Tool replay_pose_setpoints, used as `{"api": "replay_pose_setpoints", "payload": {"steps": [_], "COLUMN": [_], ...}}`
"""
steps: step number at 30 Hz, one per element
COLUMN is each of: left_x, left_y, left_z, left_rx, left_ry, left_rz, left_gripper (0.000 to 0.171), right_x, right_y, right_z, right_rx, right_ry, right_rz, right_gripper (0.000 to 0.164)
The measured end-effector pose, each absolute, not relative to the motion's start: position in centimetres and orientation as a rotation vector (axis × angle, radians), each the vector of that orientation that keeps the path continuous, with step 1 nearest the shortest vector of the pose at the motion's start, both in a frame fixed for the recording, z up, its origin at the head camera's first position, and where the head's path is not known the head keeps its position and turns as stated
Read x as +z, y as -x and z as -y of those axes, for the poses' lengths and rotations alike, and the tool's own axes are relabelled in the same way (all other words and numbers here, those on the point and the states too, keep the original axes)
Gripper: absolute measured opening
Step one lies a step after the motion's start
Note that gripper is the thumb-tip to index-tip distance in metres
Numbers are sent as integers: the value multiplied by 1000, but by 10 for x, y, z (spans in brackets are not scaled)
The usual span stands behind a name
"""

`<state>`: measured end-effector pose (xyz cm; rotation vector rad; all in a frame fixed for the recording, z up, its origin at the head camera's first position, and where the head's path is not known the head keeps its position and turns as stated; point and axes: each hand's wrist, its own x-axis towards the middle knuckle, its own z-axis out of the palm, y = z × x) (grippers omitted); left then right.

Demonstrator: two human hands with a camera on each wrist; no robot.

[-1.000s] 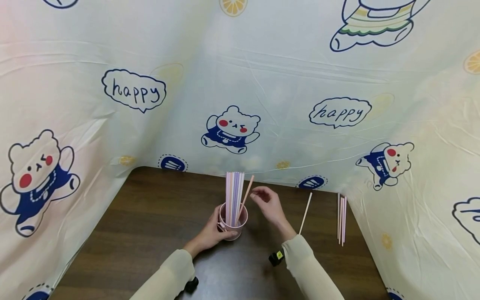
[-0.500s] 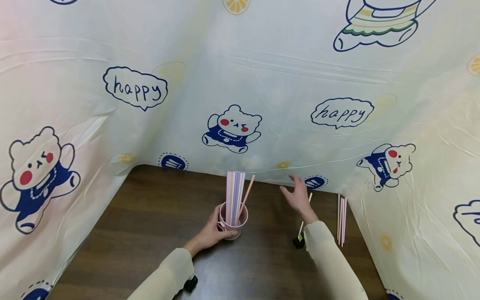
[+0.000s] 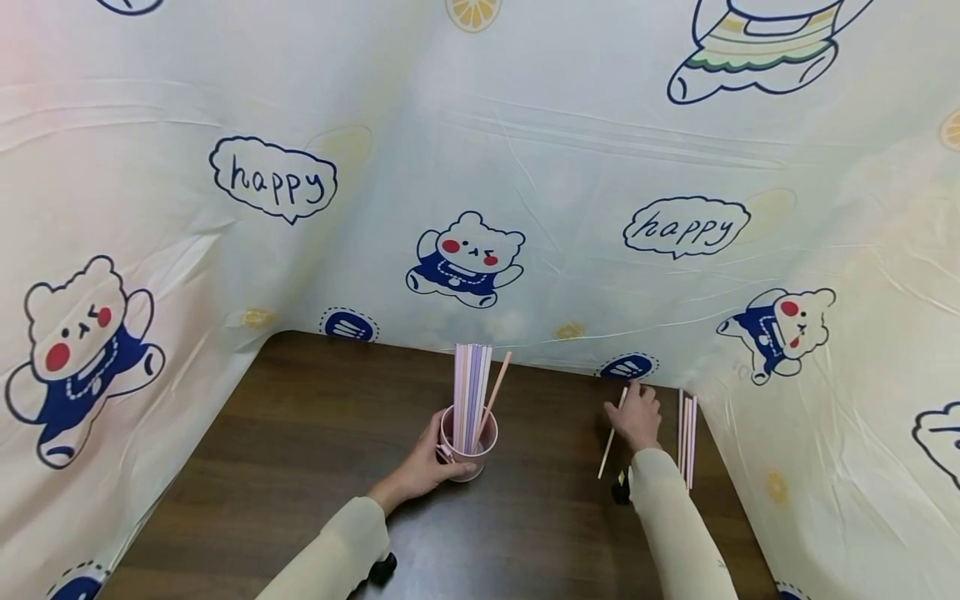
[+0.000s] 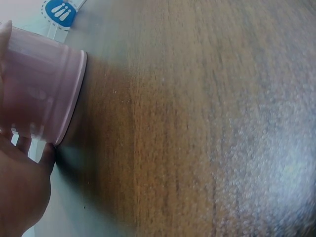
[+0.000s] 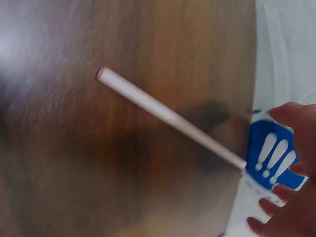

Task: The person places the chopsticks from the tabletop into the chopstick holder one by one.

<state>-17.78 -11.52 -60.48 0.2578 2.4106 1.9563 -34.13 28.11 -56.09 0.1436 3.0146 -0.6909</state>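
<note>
My left hand (image 3: 423, 458) grips a pink cup (image 3: 491, 442) at its side. Several pastel straws (image 3: 470, 392) stand upright in the cup, and one orange-pink straw (image 3: 498, 387) leans apart toward its right rim. In the left wrist view the cup's wall (image 4: 34, 84) shows, with fingers curled around it. My right hand (image 3: 637, 415) is over the far right of the table, just right of a lone pale straw (image 3: 607, 450). Its fingers are spread and hold nothing. In the right wrist view that straw (image 5: 165, 114) lies on the wood, apart from the fingers.
A few pink straws (image 3: 686, 433) lie side by side near the table's right edge. The brown wooden table (image 3: 285, 467) is bounded by a printed cloth (image 3: 555, 250) behind and at both sides.
My right hand has moved right, from beside the leaning straw in the cup to the lone straw, its fingers spreading on the way. The left hand and cup stay in place.
</note>
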Motion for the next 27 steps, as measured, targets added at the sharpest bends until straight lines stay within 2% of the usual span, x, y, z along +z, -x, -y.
{"api": "replay_pose_setpoints", "payload": {"steps": [7, 11, 19, 27], "left_x": [-604, -604, -603, -607], "left_y": [176, 175, 179, 178], "left_z": [115, 115, 116, 114], "left_rx": [1967, 1956, 2004, 1985], "left_ry": [-272, -247, -287, -259], "left_rz": [-2416, -2403, -2401, -2390], "left_gripper": [98, 100, 100, 102], "right_x": [-578, -588, -605, -611], "right_y": [339, 339, 333, 327], "right_z": [-307, -316, -310, -300], "right_rx": [-896, -1234, -1605, -1482], "right_ry": [-423, -572, -753, -756], "right_rz": [-2774, -2679, -2662, -2890], "right_gripper": [107, 109, 82, 43]}}
